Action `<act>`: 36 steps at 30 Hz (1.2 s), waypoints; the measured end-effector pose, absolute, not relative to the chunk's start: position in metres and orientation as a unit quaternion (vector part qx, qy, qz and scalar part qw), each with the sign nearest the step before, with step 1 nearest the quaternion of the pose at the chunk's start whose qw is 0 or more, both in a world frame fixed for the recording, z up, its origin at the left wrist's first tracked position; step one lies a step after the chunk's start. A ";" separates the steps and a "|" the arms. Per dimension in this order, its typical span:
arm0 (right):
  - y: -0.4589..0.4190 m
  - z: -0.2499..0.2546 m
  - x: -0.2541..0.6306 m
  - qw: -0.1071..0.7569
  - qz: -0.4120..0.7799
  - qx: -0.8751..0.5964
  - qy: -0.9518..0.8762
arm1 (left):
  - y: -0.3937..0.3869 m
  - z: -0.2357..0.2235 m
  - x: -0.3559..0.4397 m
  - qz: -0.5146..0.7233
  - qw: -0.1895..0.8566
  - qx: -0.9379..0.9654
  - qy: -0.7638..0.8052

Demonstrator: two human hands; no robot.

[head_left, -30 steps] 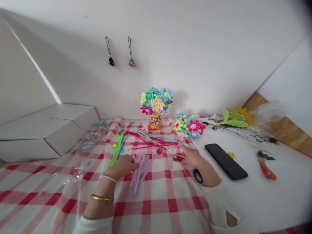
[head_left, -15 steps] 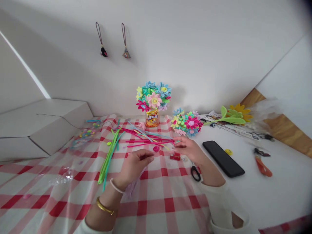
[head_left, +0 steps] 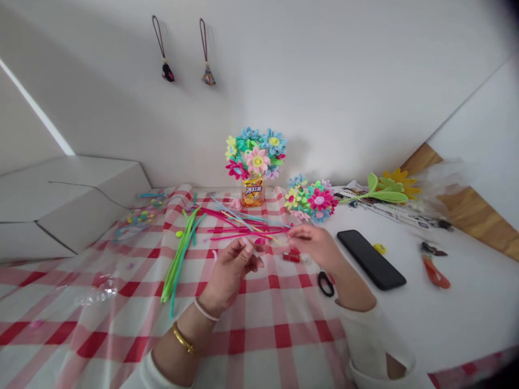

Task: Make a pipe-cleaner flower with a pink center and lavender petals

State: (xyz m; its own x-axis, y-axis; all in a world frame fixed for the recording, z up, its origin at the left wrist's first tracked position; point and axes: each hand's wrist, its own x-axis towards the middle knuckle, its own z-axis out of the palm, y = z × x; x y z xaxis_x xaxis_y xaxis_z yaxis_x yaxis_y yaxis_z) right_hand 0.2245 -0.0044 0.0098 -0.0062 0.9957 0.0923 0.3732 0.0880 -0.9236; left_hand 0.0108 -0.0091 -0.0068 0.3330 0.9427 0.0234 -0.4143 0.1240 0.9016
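Left hand (head_left: 227, 276) pinched narrow, right hand (head_left: 314, 244) half-curled — any hold too fine to tell — both near loose pipe cleaners (head_left: 247, 226) by the far edge of the red-checked tablecloth (head_left: 284, 351), white wall (head_left: 344, 81) behind.

From my view, fuzzy chenille pipe cleaners (head_left: 177, 265) mid-frame, glossy clear plastic sheet (head_left: 99, 294) over checked cloth (head_left: 259, 346) lower left, grainy bare wood panel (head_left: 474, 216) far right
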 end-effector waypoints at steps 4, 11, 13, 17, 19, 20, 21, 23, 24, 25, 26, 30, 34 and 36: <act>0.000 0.015 0.273 0.377 0.154 -0.708 -0.577 | -0.008 0.000 0.009 0.504 0.700 0.424 0.276; 0.003 0.005 0.252 0.133 0.188 -0.661 -0.715 | -0.003 -0.003 0.005 0.522 0.693 0.418 0.267; 0.005 -0.001 0.240 0.104 0.193 -0.652 -0.726 | -0.002 -0.005 0.006 0.517 0.691 0.422 0.279; 0.006 -0.001 0.245 0.081 0.189 -0.663 -0.720 | -0.003 -0.009 0.007 0.486 0.680 0.453 0.310; 0.006 0.003 0.258 0.092 0.160 -0.697 -0.693 | -0.004 -0.011 0.007 0.457 0.667 0.487 0.331; 0.006 0.006 0.265 0.097 0.140 -0.721 -0.672 | -0.005 -0.012 0.008 0.434 0.661 0.508 0.341; 0.006 0.007 0.271 0.097 0.125 -0.741 -0.652 | -0.006 -0.013 0.008 0.406 0.656 0.534 0.345; 0.007 0.007 0.280 0.090 0.110 -0.767 -0.625 | -0.009 -0.015 0.008 0.330 0.647 0.603 0.329; 0.008 0.006 0.283 0.082 0.111 -0.774 -0.618 | -0.012 -0.016 0.009 0.288 0.640 0.641 0.311; 0.008 0.004 0.284 0.071 0.115 -0.779 -0.613 | -0.015 -0.016 0.009 0.245 0.631 0.679 0.286; 0.009 0.003 0.284 0.056 0.123 -0.781 -0.609 | -0.018 -0.016 0.010 0.209 0.621 0.708 0.265; 0.011 -0.001 0.281 -0.015 0.176 -0.779 -0.601 | -0.025 -0.014 0.010 0.089 0.575 0.795 0.172; 0.017 0.002 0.278 -0.050 0.206 -0.776 -0.594 | -0.024 -0.011 0.010 0.073 0.570 0.807 0.136; 0.018 0.006 0.279 -0.045 0.207 -0.777 -0.592 | -0.024 -0.009 0.010 0.062 0.572 0.808 0.127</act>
State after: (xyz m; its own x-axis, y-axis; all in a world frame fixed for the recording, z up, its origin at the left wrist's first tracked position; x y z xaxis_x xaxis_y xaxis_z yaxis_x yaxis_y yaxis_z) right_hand 0.2794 0.0183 0.0059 0.2127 0.9022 -0.3751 0.9393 -0.2946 -0.1760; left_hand 0.0105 -0.0237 -0.0089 0.9598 0.2771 -0.0453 0.1347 -0.3128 0.9402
